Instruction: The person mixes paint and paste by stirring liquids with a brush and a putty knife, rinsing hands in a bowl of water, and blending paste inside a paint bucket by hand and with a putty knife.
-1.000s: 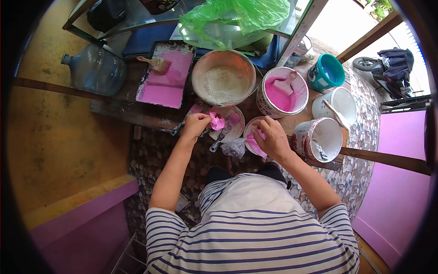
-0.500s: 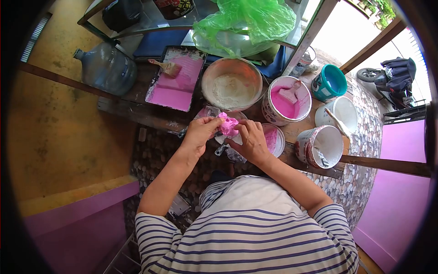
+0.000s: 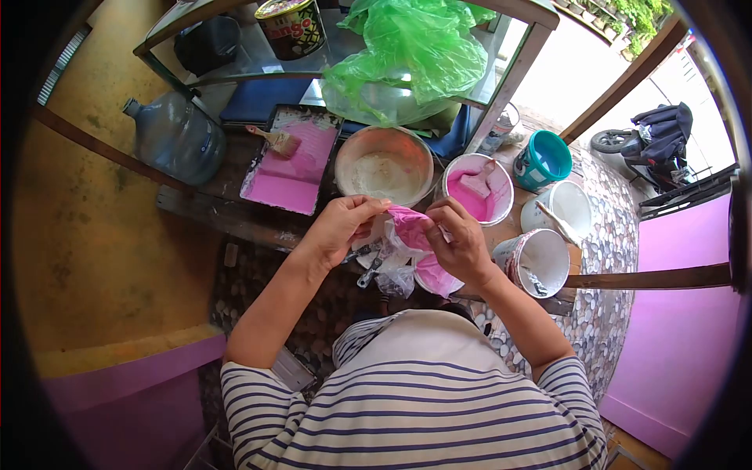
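Observation:
A pink-smeared plastic bag point(image 3: 410, 229) is stretched between my two hands. My left hand point(image 3: 342, 227) pinches its left end between thumb and finger. The right end is held in the curled fingers of my right hand point(image 3: 460, 239). Just beyond the bag is a round basin of pale powder point(image 3: 384, 174). Below my hands lie a pink-stained lid point(image 3: 435, 276), a clear crumpled bag point(image 3: 395, 280) and a dark-handled tool point(image 3: 369, 274).
A paint tray point(image 3: 291, 160) with a brush lies left; a bucket of pink paint point(image 3: 478, 188) stands right. Beside it are a teal bucket point(image 3: 544, 160) and two white buckets point(image 3: 533, 262). A green bag point(image 3: 415, 55) and a water bottle point(image 3: 178, 139) sit further back.
The crumpled pink bag has been opened out and pulled wider. My right hand came from above the lid to the bag, then moved right again with its end. The view has shifted.

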Tool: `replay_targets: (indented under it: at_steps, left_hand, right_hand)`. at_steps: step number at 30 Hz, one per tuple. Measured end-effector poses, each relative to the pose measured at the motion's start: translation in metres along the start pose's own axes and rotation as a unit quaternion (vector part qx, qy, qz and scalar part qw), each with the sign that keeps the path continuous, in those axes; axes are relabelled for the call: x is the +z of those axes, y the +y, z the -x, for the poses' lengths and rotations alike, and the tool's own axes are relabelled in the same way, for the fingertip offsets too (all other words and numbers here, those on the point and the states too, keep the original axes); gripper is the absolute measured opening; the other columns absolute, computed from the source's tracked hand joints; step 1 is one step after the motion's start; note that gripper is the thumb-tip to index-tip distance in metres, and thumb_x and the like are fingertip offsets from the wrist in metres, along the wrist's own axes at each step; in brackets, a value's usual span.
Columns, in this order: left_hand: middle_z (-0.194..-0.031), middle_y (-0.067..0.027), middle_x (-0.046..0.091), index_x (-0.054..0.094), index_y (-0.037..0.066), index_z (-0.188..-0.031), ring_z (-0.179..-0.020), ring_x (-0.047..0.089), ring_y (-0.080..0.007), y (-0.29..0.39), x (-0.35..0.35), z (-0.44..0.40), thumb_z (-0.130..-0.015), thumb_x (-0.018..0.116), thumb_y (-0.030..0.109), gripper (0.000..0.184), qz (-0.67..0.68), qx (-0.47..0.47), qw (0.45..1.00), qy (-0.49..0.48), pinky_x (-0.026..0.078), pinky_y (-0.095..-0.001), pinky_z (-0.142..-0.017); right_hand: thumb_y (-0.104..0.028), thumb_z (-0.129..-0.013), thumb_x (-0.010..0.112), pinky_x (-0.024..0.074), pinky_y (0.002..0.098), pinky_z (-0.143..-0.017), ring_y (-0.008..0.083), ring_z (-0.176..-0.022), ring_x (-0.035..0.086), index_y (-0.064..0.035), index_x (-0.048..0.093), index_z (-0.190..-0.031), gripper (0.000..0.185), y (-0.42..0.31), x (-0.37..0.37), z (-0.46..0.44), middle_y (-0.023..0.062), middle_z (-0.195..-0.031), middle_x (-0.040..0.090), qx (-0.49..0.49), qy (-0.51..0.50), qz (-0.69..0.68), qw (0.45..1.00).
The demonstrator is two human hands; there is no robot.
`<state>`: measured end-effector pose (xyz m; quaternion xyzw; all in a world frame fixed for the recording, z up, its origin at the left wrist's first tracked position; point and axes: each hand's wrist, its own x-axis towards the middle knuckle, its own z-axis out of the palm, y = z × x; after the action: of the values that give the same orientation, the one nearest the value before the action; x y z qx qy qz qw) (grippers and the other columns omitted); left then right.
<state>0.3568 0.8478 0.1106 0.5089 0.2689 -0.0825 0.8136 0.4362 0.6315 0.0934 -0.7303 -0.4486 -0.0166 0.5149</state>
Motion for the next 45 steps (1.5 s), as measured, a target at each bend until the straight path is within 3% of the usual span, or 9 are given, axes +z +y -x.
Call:
replay_targets:
  at_steps: [3, 5, 6, 10, 20, 26, 33, 41, 45]
  left_hand:
    - [-0.072, 0.0074, 0.052, 0.067, 0.005, -0.093, -0.062, 0.042, -0.0029, -0.014, 0.003, -0.010, -0.096, 0.064, 0.015, 0.011, -0.015, 0.051, 0.997, -0.051, 0.035, -0.0205, -0.059]
    - [-0.095, 0.0024, 0.061, 0.065, 0.004, -0.114, -0.078, 0.049, -0.0040, -0.037, 0.003, -0.026, -0.097, 0.064, 0.021, 0.024, -0.045, 0.181, 0.981, -0.054, 0.043, -0.0196, -0.076]
    - [-0.121, -0.0055, 0.058, 0.052, 0.002, -0.136, -0.108, 0.054, -0.0103, -0.047, 0.011, -0.027, -0.098, 0.060, 0.020, 0.043, -0.029, 0.227, 0.968, -0.100, 0.043, -0.0249, -0.096]
    - [-0.145, -0.0121, 0.046, 0.033, 0.002, -0.151, -0.136, 0.044, -0.0193, -0.081, 0.050, -0.045, -0.100, 0.059, 0.021, 0.059, 0.085, 0.242, 0.932, -0.256, 0.036, -0.0353, -0.113]
    - [-0.132, -0.0071, 0.056, 0.038, 0.004, -0.145, -0.123, 0.053, -0.0149, -0.143, 0.127, -0.080, -0.095, 0.071, 0.035, 0.067, 0.120, 0.152, 0.953, -0.235, 0.043, -0.0331, -0.104]
    - [-0.130, -0.0044, 0.055, 0.038, 0.007, -0.145, -0.121, 0.054, -0.0141, -0.153, 0.178, -0.077, -0.095, 0.072, 0.031, 0.065, 0.247, 0.109, 0.931, -0.245, 0.043, -0.0317, -0.104]
    - [-0.112, -0.0031, 0.062, 0.048, 0.007, -0.135, -0.096, 0.064, -0.0128, -0.157, 0.200, -0.080, -0.098, 0.068, 0.026, 0.046, 0.261, 0.047, 0.942, -0.205, 0.053, -0.0307, -0.080]
    - [-0.093, 0.0004, 0.062, 0.053, 0.010, -0.124, -0.077, 0.060, -0.0078, -0.162, 0.216, -0.095, -0.101, 0.062, 0.023, 0.028, 0.294, 0.056, 0.946, -0.128, 0.048, -0.0253, -0.065]
    - [-0.082, 0.0019, 0.059, 0.054, 0.012, -0.114, -0.066, 0.057, -0.0069, -0.161, 0.222, -0.102, -0.102, 0.058, 0.021, 0.016, 0.278, 0.041, 0.956, -0.078, 0.044, -0.0246, -0.054]
  right_hand:
    - [-0.010, -0.095, 0.065, 0.0505, 0.0380, -0.069, 0.0305, -0.079, 0.063, 0.0001, 0.062, -0.094, 0.010, -0.013, -0.026, -0.015, 0.0141, -0.090, 0.061, 0.002, 0.013, 0.008, 1.000]
    - [-0.011, -0.096, 0.064, 0.0500, 0.0373, -0.068, 0.0291, -0.077, 0.062, 0.0002, 0.061, -0.094, 0.012, -0.015, -0.044, -0.019, 0.0134, -0.090, 0.061, 0.002, 0.002, 0.017, 1.000]
    - [-0.011, -0.097, 0.064, 0.0497, 0.0370, -0.068, 0.0286, -0.077, 0.062, 0.0004, 0.061, -0.094, 0.012, -0.015, -0.052, -0.020, 0.0132, -0.090, 0.061, 0.013, -0.013, 0.015, 1.000]
    - [-0.012, -0.098, 0.063, 0.0483, 0.0361, -0.070, 0.0268, -0.076, 0.061, 0.0014, 0.061, -0.093, 0.015, -0.017, -0.070, -0.023, 0.0116, -0.086, 0.059, 0.070, -0.028, 0.016, 0.997]
    - [-0.015, -0.099, 0.061, 0.0457, 0.0327, -0.067, 0.0211, -0.076, 0.056, 0.0013, 0.062, -0.093, 0.018, 0.000, -0.099, -0.023, 0.0103, -0.083, 0.058, 0.189, -0.005, 0.041, 0.981]
    - [-0.023, -0.104, 0.058, 0.0405, 0.0225, -0.062, 0.0035, -0.073, 0.047, -0.0005, 0.061, -0.094, 0.025, 0.039, -0.107, -0.011, -0.0043, -0.079, 0.055, 0.302, 0.013, -0.012, 0.953]
    - [-0.028, -0.102, 0.061, 0.0475, 0.0291, -0.068, 0.0102, -0.073, 0.055, 0.0023, 0.062, -0.097, 0.031, 0.074, -0.110, 0.001, 0.0041, -0.078, 0.061, 0.324, 0.000, 0.041, 0.945]
    - [-0.037, -0.100, 0.062, 0.0517, 0.0344, -0.083, 0.0198, -0.093, 0.067, 0.0015, 0.065, -0.113, 0.041, 0.101, -0.110, 0.019, 0.0150, -0.100, 0.071, 0.371, -0.036, 0.071, 0.925]
    - [-0.050, -0.092, 0.068, 0.0520, 0.0387, -0.090, 0.0291, -0.103, 0.068, 0.0043, 0.060, -0.124, 0.064, 0.103, -0.114, 0.019, 0.0221, -0.112, 0.070, 0.387, -0.081, 0.119, 0.911]
